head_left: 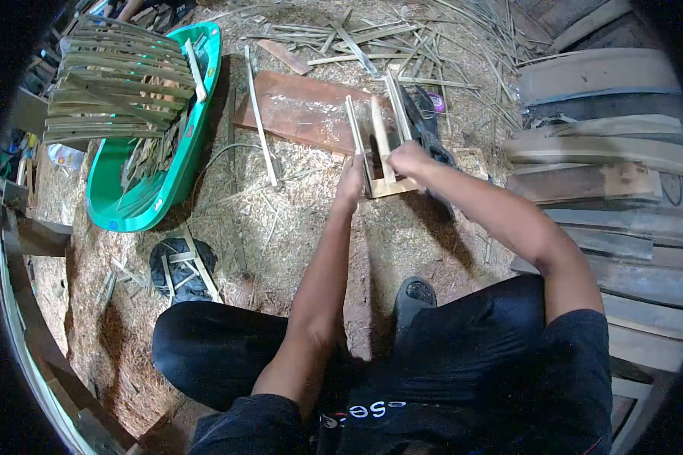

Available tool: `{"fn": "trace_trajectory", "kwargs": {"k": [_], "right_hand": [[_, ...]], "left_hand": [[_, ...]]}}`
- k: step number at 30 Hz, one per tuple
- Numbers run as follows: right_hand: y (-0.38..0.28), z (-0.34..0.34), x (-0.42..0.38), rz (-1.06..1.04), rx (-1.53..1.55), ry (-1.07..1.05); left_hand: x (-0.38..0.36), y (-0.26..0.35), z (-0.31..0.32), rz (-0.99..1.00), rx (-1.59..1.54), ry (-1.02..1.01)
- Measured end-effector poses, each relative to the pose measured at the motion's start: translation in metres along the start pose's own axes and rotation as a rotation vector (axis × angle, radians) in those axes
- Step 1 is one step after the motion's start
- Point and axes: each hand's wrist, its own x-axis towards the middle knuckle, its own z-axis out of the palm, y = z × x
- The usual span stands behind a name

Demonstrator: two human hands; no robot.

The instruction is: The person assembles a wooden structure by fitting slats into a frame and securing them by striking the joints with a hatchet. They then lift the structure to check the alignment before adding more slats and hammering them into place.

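A small wooden frame (393, 188) made of pale strips is held up in front of me, with two long sides and a crosspiece at the near end. My left hand (350, 182) grips its left side near the lower corner. Between the sides stands a pale wooden slat (379, 127), and my right hand (410, 160) is closed around its lower part, close to the right side. Some of the right fingers are hidden behind the hand. Beyond the frame a reddish-brown board (296, 114) lies on the floor, dusted with shavings.
A green plastic tub (178, 189) at the left holds a bundle of slatted wood strips (121, 83). Loose strips (357, 45) are strewn at the back. Stacked planks (599, 152) line the right side. A dark round object with small sticks (182, 265) sits near my left knee.
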Motion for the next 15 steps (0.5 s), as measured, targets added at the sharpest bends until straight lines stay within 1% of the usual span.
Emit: {"fn": "trace_trajectory", "kwargs": {"k": [2, 4, 5, 8, 9, 11, 12, 13, 15], "right_hand": [[-0.007, -0.018, -0.001, -0.020, -0.014, -0.046], [-0.017, -0.028, -0.008, -0.030, 0.134, -0.053], [-0.021, -0.030, -0.009, -0.036, 0.208, -0.059], [-0.021, -0.039, 0.003, -0.228, 0.228, -0.024], [-0.037, -0.045, 0.000, -0.196, 0.222, -0.018], [-0.069, -0.059, 0.006, -0.164, 0.380, -0.059], [-0.089, -0.066, 0.009, -0.148, 0.458, -0.084], [-0.115, -0.074, 0.006, -0.161, 0.438, -0.108], [-0.157, -0.085, 0.007, -0.222, 0.439, -0.156]], "left_hand": [[-0.008, 0.019, 0.003, 0.107, 0.205, -0.030], [-0.006, 0.009, 0.004, 0.175, 0.291, -0.082], [0.007, -0.004, 0.002, 0.188, 0.360, -0.038], [0.020, -0.006, 0.003, 0.205, 0.456, 0.011], [0.014, 0.012, 0.000, 0.160, 0.478, 0.007], [0.039, 0.018, -0.003, 0.347, 0.289, 0.026], [0.034, 0.050, -0.008, 0.339, 0.325, 0.015], [0.029, 0.083, -0.013, 0.332, 0.362, 0.003], [0.059, 0.108, -0.019, 0.207, 0.359, 0.021]]}}
